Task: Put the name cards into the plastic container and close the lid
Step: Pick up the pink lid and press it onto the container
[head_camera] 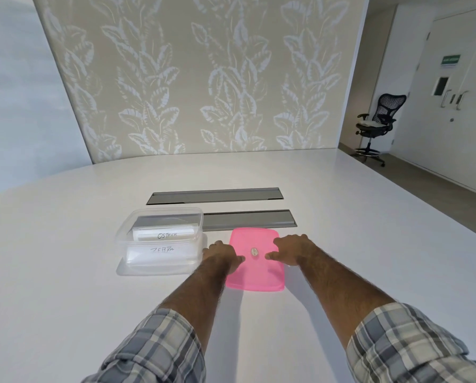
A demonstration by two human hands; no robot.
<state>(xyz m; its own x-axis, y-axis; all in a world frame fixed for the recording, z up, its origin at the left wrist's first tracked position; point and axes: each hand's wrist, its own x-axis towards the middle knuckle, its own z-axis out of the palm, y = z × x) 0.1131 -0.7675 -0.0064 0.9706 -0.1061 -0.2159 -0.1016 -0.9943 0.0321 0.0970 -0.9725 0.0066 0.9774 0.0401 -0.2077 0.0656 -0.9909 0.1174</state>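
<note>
A clear plastic container (122, 244) stands uncovered on the white table, left of centre. Inside it lie white name cards, one reading OSTRICH (165, 235) and one reading ZEBRA (162, 251). Just to its right a pink lid (255, 275) lies flat on the table. My left hand (221, 255) rests on the lid's left edge, fingers curled over it. My right hand (292, 251) lies on the lid's right side, thumb pointing inward on its top. Both hands touch the lid; it has not left the table.
Two grey cable trays (214, 195) (248, 219) are set into the table behind the container and lid. A leaf-patterned wall stands beyond the table. A black office chair (375, 125) stands at the far right by white doors.
</note>
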